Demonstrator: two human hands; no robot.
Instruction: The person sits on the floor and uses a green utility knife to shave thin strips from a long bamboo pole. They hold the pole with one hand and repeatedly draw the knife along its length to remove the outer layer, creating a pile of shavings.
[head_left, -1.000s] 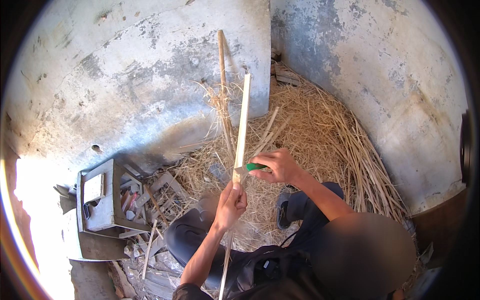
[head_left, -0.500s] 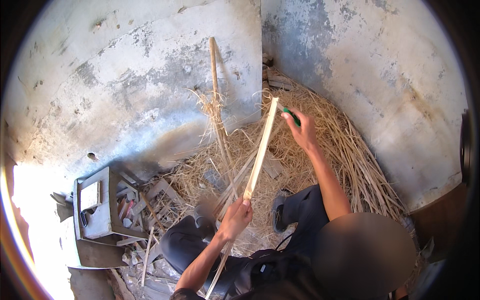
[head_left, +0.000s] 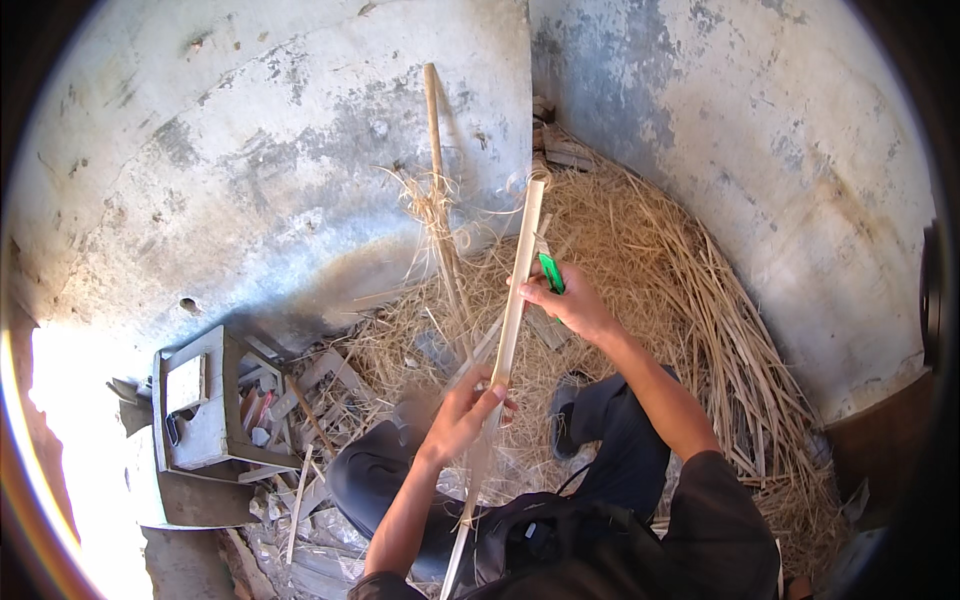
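Note:
A long pale strip, which looks like split bamboo (head_left: 512,335), slants up in front of me, with its lower end running down over my lap. Round its middle my left hand (head_left: 461,418) is closed, thumb along the strip. My right hand (head_left: 574,305) holds a green-handled utility knife (head_left: 551,273), blade pointing up and away. The thumb and fingertips of that hand also touch the strip's right side, some way above my left hand. The blade stands just right of the strip; whether it touches is not clear.
Shavings and thin strips (head_left: 640,230) heap up ahead and to the right. A wooden pole (head_left: 433,120) leans on the peeling wall (head_left: 300,150), with curled shavings round it. At left lies a grey wooden stool-like box (head_left: 205,440) beside rubble and offcuts.
My right hand with the knife has moved down from the strip's top end and now touches its side. The strip has become more upright and turned slightly; my left hand stays on it.

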